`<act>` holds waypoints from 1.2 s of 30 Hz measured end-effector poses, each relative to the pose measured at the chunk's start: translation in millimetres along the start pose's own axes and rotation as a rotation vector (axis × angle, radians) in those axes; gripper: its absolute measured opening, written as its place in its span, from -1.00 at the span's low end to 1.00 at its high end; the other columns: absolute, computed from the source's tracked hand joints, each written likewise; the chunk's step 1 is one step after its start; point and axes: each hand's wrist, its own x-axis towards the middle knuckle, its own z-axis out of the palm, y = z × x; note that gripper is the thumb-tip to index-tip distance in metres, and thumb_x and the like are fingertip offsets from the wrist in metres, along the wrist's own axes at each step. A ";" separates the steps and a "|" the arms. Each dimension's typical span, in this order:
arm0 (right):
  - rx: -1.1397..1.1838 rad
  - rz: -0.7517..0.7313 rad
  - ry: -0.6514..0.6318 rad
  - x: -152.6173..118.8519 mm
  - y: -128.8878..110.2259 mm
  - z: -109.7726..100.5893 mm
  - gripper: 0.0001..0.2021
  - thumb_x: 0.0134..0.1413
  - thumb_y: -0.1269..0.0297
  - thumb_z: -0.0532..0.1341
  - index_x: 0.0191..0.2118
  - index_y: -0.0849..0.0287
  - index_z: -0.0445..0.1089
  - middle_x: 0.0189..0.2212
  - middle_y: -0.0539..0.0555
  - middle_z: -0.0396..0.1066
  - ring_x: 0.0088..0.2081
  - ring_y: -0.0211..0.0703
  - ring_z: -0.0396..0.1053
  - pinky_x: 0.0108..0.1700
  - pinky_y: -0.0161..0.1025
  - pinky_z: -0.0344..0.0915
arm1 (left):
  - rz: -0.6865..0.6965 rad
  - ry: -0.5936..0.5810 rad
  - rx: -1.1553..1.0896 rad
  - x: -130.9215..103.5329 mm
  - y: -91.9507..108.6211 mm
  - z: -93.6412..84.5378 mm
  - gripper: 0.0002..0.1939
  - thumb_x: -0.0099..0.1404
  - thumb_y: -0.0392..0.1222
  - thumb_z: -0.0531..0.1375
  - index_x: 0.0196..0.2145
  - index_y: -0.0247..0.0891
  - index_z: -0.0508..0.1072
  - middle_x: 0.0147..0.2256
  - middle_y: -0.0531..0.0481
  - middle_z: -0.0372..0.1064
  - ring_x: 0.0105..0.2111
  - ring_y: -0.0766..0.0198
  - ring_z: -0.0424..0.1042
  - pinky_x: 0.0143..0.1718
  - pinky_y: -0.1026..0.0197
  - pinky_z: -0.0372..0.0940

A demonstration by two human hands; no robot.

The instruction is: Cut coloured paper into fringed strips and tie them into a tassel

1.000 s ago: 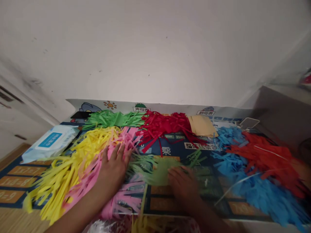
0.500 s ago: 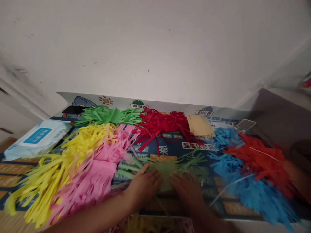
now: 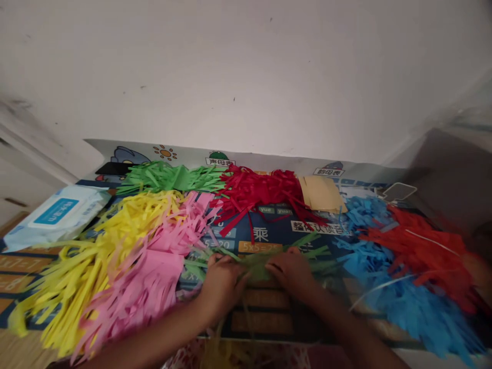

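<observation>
A piece of green fringed paper (image 3: 259, 261) lies crosswise at the middle of the printed table mat, its cut strips spreading to both sides. My left hand (image 3: 225, 284) has its fingers bent round the left part of its uncut middle. On the other side, my right hand (image 3: 292, 271) grips the right part with curled fingers. The green middle looks narrow and somewhat blurred between the two hands. Pink fringed paper (image 3: 157, 266) is left of my left hand, with yellow fringed paper (image 3: 111, 246) beyond it.
Green fringe (image 3: 177, 178), red fringe (image 3: 265, 192) and tan sheets (image 3: 323, 193) line the back. A wipes pack (image 3: 57, 215) sits left. Blue fringe (image 3: 407, 307) and orange-red fringe (image 3: 430, 251) lie right, near another person's hand (image 3: 478, 274).
The green paper's flat middle has become narrower between my hands. My fingers, flatter on it before, are now curled round it. The view has shifted slightly.
</observation>
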 end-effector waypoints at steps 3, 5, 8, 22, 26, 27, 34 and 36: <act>-0.002 0.005 -0.022 18.1 7.9 4.1 -0.78 0.24 0.25 0.16 -0.42 0.09 0.46 -0.48 -0.06 0.53 -0.43 -0.21 0.42 -0.27 -0.23 0.07 | -0.059 0.018 0.073 9.4 -2.3 6.1 -0.76 0.30 -0.16 0.13 -0.45 -0.23 0.52 -0.49 -0.09 0.48 -0.38 0.12 0.41 -0.19 0.04 0.14; -0.008 0.009 -0.028 23.8 11.2 6.9 -0.74 0.25 0.22 0.15 -0.45 0.11 0.45 -0.50 -0.04 0.52 -0.44 -0.19 0.42 -0.29 -0.23 0.08 | -0.085 0.016 0.089 12.8 -3.7 7.2 -0.77 0.27 -0.16 0.14 -0.46 -0.25 0.52 -0.51 -0.12 0.48 -0.40 0.11 0.41 -0.19 0.01 0.14; 0.033 -0.018 -0.003 22.2 13.2 5.6 -0.70 0.27 0.14 0.13 -0.45 0.11 0.43 -0.49 -0.03 0.52 -0.43 -0.18 0.41 -0.29 -0.21 0.10 | -0.088 0.026 0.056 11.9 -3.5 3.9 -0.82 0.26 -0.17 0.16 -0.44 -0.23 0.51 -0.49 -0.10 0.48 -0.37 0.08 0.41 -0.17 -0.01 0.11; 0.190 -0.209 -0.032 -44.8 24.5 12.0 -0.73 0.27 0.33 0.02 -0.16 -0.02 0.48 -0.22 0.01 0.57 -0.18 -0.14 0.48 -0.07 -0.14 0.16 | 0.392 -0.031 0.019 -14.4 5.2 30.1 -0.97 0.28 -0.27 0.21 -0.34 -0.25 0.42 -0.42 0.03 0.46 -0.32 0.19 0.41 0.07 0.01 0.00; 0.222 0.025 -0.062 -33.5 21.2 6.8 -0.79 0.26 0.28 0.08 -0.27 0.05 0.48 -0.31 0.01 0.56 -0.28 -0.14 0.46 -0.16 -0.18 0.19 | 0.156 -0.082 -0.070 -14.1 10.0 16.7 -0.89 0.29 -0.23 0.18 -0.22 -0.17 0.48 -0.38 0.02 0.51 -0.28 0.12 0.45 -0.04 0.00 0.11; 0.214 0.093 -0.075 -27.3 19.2 5.0 -0.79 0.26 0.28 0.09 -0.29 0.07 0.47 -0.34 0.01 0.55 -0.31 -0.13 0.45 -0.18 -0.19 0.19 | 0.066 -0.089 -0.069 -11.2 11.1 13.7 -0.89 0.32 -0.21 0.15 -0.26 -0.17 0.49 -0.39 0.01 0.52 -0.30 0.11 0.47 -0.07 -0.01 0.14; 0.028 0.274 -0.068 3.0 14.9 10.3 -0.85 0.19 0.27 0.17 -0.33 0.14 0.47 -0.36 0.05 0.55 -0.32 -0.07 0.45 -0.21 -0.19 0.14 | -0.280 -0.131 0.065 19.3 12.5 10.0 -0.75 0.40 -0.16 0.04 -0.26 -0.22 0.51 -0.41 -0.06 0.56 -0.39 0.03 0.53 -0.18 0.01 0.26; -0.010 0.276 -0.030 1.2 16.8 14.6 -0.84 0.19 0.25 0.17 -0.35 0.13 0.47 -0.39 0.05 0.54 -0.34 -0.07 0.45 -0.22 -0.19 0.13 | -0.288 -0.145 0.087 22.1 12.4 10.3 -0.75 0.39 -0.14 0.05 -0.28 -0.23 0.51 -0.43 -0.07 0.56 -0.38 0.00 0.53 -0.20 0.00 0.27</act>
